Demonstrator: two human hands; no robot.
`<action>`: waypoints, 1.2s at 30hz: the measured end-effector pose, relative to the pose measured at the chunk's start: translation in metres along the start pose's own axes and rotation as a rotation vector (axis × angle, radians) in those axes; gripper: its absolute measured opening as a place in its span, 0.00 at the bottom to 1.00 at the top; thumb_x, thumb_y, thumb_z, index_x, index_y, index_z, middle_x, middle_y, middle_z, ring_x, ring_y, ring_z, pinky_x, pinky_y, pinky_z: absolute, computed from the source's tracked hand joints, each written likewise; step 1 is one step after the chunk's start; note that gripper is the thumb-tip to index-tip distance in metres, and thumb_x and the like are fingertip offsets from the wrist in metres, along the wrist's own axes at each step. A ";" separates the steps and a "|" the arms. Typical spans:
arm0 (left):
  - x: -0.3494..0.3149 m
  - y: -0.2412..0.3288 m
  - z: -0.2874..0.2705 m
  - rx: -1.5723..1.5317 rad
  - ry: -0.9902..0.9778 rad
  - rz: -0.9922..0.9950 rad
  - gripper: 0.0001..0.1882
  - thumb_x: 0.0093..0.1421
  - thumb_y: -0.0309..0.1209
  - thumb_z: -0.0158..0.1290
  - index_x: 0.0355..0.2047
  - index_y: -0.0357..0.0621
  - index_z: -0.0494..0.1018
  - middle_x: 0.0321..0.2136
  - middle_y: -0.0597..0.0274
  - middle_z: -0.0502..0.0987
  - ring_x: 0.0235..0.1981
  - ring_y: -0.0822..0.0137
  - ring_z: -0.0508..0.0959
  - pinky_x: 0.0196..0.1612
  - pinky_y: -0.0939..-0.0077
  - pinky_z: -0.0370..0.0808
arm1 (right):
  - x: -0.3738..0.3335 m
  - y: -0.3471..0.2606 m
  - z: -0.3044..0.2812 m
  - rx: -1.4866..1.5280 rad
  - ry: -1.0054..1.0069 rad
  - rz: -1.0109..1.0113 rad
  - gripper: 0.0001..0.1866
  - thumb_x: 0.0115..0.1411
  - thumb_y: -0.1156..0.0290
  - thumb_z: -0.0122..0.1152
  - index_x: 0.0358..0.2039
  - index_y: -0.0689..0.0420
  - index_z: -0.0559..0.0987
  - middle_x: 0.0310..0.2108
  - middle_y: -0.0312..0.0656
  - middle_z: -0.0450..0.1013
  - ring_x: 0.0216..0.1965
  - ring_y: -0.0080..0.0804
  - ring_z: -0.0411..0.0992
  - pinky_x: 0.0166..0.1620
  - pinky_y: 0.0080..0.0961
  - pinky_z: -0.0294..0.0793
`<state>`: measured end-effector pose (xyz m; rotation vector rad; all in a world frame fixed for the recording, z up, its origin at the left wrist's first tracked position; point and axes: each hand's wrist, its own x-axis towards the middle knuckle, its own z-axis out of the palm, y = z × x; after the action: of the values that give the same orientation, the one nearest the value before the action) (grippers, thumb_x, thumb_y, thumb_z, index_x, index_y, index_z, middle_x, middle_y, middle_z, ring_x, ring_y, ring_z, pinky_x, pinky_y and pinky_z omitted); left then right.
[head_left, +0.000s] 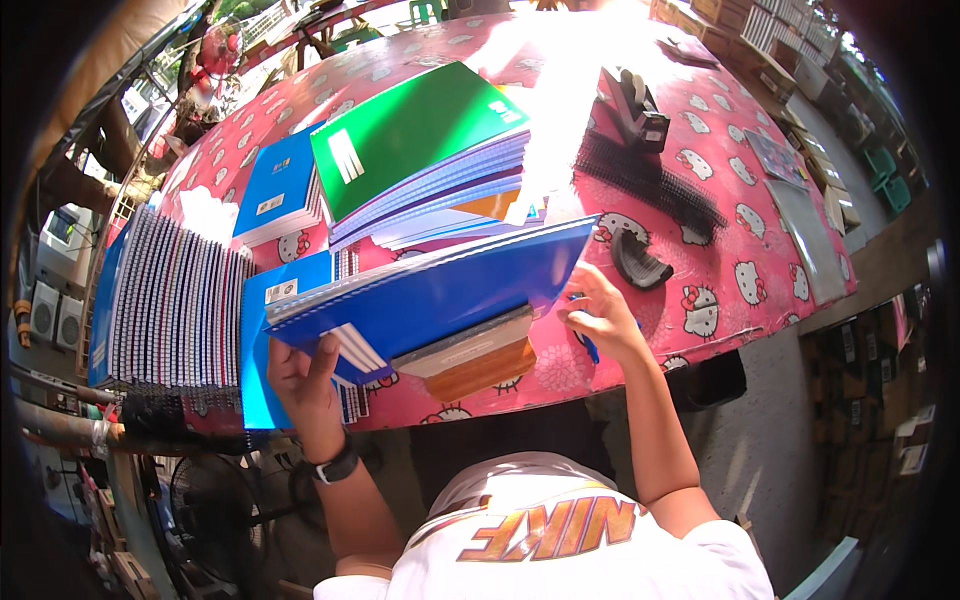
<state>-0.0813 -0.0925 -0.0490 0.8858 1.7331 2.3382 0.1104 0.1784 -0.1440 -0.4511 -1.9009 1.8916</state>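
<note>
My left hand (305,385) grips the near left corner of a stack of notebooks with a blue cover (440,290), tilted up off the table. Brown and grey books (475,355) show under that stack's near edge. My right hand (605,320) rests on the pink patterned tablecloth (720,290) beside the stack's right corner, with a blue pen (590,345) under its fingers. Behind stands a pile of notebooks topped by a green cover (410,130).
A long row of spiral-bound notebooks (175,300) lies on edge at the left. Black plastic binding combs (650,180), a curved black piece (640,260) and a black punch tool (640,105) lie to the right. More blue notebooks (280,190) sit at the back left.
</note>
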 end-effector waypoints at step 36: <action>0.059 -0.015 0.033 -0.353 0.078 -0.213 0.13 0.55 0.26 0.50 0.41 0.35 0.69 0.24 0.65 0.71 0.28 0.76 0.71 0.33 0.85 0.66 | 0.118 -0.003 -0.127 -1.641 0.253 -0.029 0.10 0.47 0.66 0.61 0.26 0.59 0.74 0.32 0.45 0.73 0.41 0.41 0.71 0.44 0.34 0.72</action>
<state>-0.1175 -0.0355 -0.0333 0.5315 1.2994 2.4495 0.0735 0.3475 -0.1347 -0.9702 -2.7521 -0.1779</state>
